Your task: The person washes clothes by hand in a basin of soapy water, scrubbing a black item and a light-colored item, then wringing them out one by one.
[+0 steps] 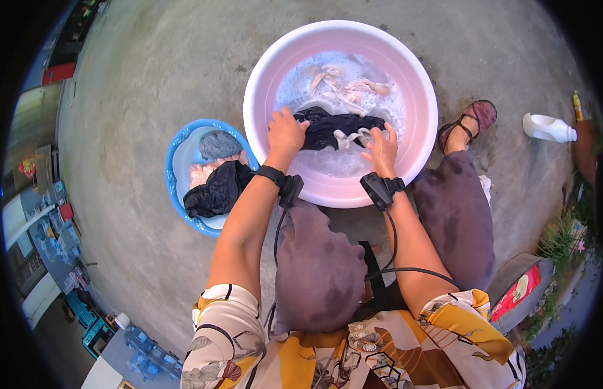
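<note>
A black garment (328, 127) with a pale strap (344, 139) lies spread across the suds in a large pink basin (421, 129). At its left end, my left hand (286, 135) has curled fingers and a thumb closed on the cloth's edge. My right hand (383, 153) is at the other end, thumb and fingers apart, fingertips touching the cloth beside the strap. Beyond the black garment, pale pinkish cloth (366, 87) floats partly under the foam. What lies deeper in the water is hidden.
Left of the pink basin stands a smaller blue basin (172, 185) with a dark garment (218, 189), a grey cloth (218, 145) and pink cloth. A sandaled foot (471, 123) rests close on the right. Farther right lies a white bottle (549, 128) on the concrete floor (152, 78).
</note>
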Available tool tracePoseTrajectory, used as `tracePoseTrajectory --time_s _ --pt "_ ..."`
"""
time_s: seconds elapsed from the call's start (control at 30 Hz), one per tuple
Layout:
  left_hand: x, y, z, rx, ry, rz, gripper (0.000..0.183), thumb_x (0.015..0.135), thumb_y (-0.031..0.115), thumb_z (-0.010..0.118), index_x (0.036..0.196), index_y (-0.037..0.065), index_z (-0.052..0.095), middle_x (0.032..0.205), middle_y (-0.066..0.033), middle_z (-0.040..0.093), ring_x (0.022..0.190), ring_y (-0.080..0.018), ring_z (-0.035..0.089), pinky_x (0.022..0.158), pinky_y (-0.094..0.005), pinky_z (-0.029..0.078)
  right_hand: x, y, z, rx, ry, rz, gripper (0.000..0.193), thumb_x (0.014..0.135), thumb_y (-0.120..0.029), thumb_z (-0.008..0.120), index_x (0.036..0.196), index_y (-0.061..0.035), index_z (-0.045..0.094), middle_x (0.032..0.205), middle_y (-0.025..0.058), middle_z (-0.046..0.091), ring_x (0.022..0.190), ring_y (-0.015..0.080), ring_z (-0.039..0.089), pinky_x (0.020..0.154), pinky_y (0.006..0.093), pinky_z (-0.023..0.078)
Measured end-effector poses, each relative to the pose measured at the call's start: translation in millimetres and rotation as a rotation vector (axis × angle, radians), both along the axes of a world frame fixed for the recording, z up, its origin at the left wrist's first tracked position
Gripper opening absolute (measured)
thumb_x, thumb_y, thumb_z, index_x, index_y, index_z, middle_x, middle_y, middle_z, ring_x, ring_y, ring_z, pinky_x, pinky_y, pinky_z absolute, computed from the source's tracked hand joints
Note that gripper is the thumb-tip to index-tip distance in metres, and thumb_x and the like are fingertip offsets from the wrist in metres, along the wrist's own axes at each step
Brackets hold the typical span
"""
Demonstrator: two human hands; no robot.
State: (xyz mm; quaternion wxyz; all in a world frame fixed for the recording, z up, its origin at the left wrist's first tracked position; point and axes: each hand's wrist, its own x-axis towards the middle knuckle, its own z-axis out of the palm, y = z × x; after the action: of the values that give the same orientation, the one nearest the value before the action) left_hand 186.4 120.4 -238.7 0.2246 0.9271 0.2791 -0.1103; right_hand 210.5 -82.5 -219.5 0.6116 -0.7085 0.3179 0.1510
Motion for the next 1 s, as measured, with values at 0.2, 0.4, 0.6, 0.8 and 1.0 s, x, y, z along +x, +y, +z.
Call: tracePoseTrajectory --time_s 0.2,0.4,0.6,0.8,1.0 --pt "-43.7 -29.5 -14.2 0.182 0.344 -0.796 0.041 0.083 0.017 0.055 0.124 0.021 0.051 0.118 -0.0076 0.054 0.111 -0.0298 0.051 0.086 -0.0468 0.048 -35.6 16.5 -40.9 -0.66 -0.524 1.065 0.038 0.075 -0.02 0.064 0.113 -0.019 0.064 0.131 0.014 0.045 0.115 0.0359 0.046 0.097 0.0388 0.039" --pt "-2.6 -3.6 -38.1 0.031 0.347 -0.474 0.018 0.073 0.016 0.065 0.09 0.015 0.071 0.086 -0.007 0.069 0.096 -0.0282 0.061 0.088 -0.039 0.047 -3.6 -11.0 -96.9 -0.378 0.0 0.938 0.029 0.081 -0.026 0.057 0.105 -0.0148 0.068 0.122 0.0136 0.057 0.106 0.0327 0.056 0.088 0.0395 0.044" --pt "28.2 -29.2 27.9 -0.094 -0.058 -0.665 0.037 0.061 0.028 0.076 0.095 0.014 0.071 0.122 -0.0126 0.056 0.116 -0.0309 0.048 0.088 -0.0403 0.045 2.7 -15.8 -56.8 -0.041 -0.013 0.103 0.022 0.079 -0.013 0.058 0.093 0.0014 0.067 0.077 0.0071 0.065 0.068 0.0138 0.059 0.062 0.0289 0.047" --pt "55.5 -17.3 -7.3 0.267 -0.01 -0.509 0.038 0.061 0.025 0.075 0.097 0.012 0.071 0.119 -0.0169 0.055 0.116 -0.0327 0.048 0.089 -0.0403 0.045 -0.5 -18.3 -30.6 0.153 0.043 0.123 0.022 0.082 -0.01 0.054 0.099 0.0001 0.063 0.083 0.0062 0.063 0.067 0.0121 0.059 0.058 0.0241 0.047" --pt "12.4 -44.5 -27.2 -0.621 0.058 -0.494 0.039 0.062 0.014 0.066 0.1 0.008 0.066 0.083 -0.0178 0.065 0.077 -0.0334 0.063 0.074 -0.038 0.049 6.0 -38.7 -45.6 0.195 0.1 0.117 0.028 0.086 -0.021 0.055 0.106 -0.002 0.06 0.089 0.0067 0.061 0.073 0.0137 0.058 0.06 0.0278 0.048"
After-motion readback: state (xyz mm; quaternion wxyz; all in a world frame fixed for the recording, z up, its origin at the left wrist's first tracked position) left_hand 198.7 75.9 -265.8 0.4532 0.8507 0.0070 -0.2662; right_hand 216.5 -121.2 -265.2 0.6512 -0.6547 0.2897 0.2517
